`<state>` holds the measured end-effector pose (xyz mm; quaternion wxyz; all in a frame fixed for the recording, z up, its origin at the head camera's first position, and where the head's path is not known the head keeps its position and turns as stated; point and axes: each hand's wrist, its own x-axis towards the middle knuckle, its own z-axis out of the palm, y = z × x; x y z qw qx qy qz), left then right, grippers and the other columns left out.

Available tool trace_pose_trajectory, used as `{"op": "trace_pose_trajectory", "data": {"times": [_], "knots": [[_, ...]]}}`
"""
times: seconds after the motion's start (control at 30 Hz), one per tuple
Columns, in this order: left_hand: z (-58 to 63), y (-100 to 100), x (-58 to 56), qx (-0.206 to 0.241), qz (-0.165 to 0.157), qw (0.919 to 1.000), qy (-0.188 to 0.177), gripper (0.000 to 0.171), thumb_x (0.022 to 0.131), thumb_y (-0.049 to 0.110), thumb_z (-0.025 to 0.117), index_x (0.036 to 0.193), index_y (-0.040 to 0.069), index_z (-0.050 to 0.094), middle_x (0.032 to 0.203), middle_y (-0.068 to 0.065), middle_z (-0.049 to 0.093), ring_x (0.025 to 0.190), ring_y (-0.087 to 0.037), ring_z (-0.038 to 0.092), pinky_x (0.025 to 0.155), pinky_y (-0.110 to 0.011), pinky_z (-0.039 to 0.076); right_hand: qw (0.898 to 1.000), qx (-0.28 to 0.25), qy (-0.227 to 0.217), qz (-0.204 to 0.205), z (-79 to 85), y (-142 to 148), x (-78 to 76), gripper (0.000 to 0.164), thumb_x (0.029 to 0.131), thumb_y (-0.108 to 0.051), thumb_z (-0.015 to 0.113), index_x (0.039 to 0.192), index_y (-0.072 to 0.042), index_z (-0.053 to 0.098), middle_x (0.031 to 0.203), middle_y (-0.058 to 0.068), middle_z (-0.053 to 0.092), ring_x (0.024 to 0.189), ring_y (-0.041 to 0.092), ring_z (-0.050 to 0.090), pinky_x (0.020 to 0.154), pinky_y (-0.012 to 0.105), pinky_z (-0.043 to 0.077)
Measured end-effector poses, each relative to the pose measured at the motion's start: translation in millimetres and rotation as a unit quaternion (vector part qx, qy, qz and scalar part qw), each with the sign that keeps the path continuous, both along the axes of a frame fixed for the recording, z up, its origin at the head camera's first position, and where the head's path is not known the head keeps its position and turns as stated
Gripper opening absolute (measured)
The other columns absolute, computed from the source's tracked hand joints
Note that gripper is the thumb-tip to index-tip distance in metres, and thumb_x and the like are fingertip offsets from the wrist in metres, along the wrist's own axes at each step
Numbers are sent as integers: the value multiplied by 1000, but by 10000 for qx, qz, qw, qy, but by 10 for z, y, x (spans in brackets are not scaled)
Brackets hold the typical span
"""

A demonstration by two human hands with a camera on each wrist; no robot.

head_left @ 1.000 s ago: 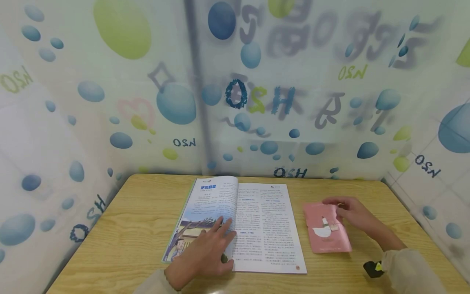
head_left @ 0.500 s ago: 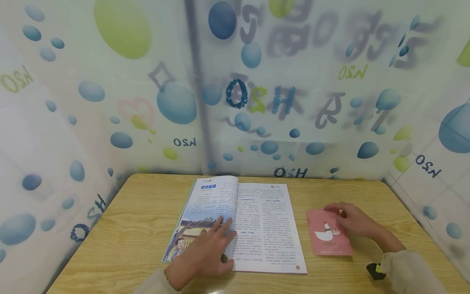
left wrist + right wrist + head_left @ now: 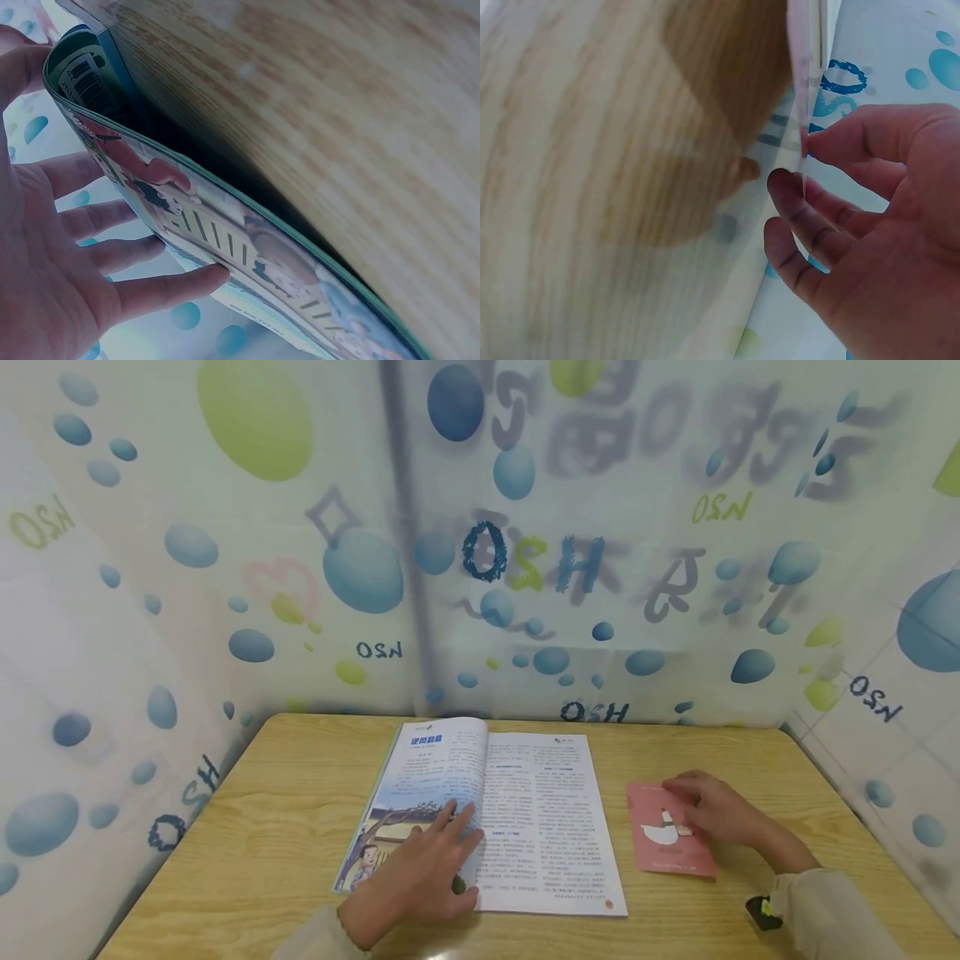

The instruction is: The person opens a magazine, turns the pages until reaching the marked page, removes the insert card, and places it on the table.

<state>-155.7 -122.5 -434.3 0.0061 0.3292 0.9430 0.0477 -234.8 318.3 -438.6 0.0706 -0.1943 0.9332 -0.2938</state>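
An open magazine [image 3: 543, 827] lies on the table, its left page carrying a coloured picture and its right page full of text. My left hand [image 3: 420, 872] rests on the left page, fingers spread and fairly straight; the left wrist view shows them against the picture, with a barcode [image 3: 86, 81] inside the curved cover edge. Right of the magazine is a thin pink card or booklet [image 3: 672, 853] with a white bird-like drawing. My right hand [image 3: 723, 810] pinches its upper right edge. In the right wrist view this pink sheet [image 3: 800, 75] appears edge-on, raised off the tabletop at that side.
The wooden table [image 3: 247, 827] ends at a pale curtain wall [image 3: 480, 635] printed with blue and green drops, which also closes both sides. A small black device [image 3: 763, 912] sits at my right sleeve [image 3: 832, 910].
My right hand and the pink card have shifted slightly right and toward me, then a touch back up. The left hand and the magazine stay where they were.
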Motion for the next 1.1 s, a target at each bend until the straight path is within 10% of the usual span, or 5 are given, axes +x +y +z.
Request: {"op": "trace_pose_trajectory", "data": {"times": [0.57,0.87,1.1], "knots": [[-9,-40,-29,-35,77,9999,-120,63,85,48,59,135,10,56,151,-15,37,137,-41,33,78,-62,50,9982,187,442,368,-107,-62,11,41,88,0,66,127,8,57,126,24,58,117,44,52,93,59,44],[76,-46,-39,-146,3,9998,-98,62,86,49,60,136,11,56,150,-16,38,135,-42,36,79,-62,50,9913,760,1024,-316,-87,-57,91,49,90,-15,67,134,0,53,137,29,47,125,50,41,94,70,34],[119,-108,-113,292,-181,9973,654,50,92,39,59,130,7,61,139,-17,51,123,-36,53,85,-48,53,9776,1423,1344,-767,-128,23,107,62,95,-37,60,142,-3,42,144,32,34,130,52,31,95,73,23]]}}
